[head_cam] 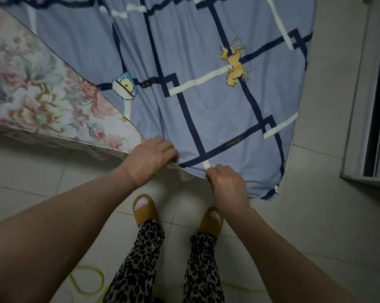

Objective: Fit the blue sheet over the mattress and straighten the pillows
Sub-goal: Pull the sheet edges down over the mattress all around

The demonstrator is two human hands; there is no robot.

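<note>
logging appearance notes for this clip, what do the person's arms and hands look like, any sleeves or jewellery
Both forearms are bare to the frame edge, with no sleeves in view. The left hand and right hand show no gloves, and no rings, watch or bracelet can be seen.

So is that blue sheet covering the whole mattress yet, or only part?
Only part. The blue sheet is spread over the right side, while the floral mattress lies bare on the left. Both hands, left hand and right hand, grip its near edge.
</note>
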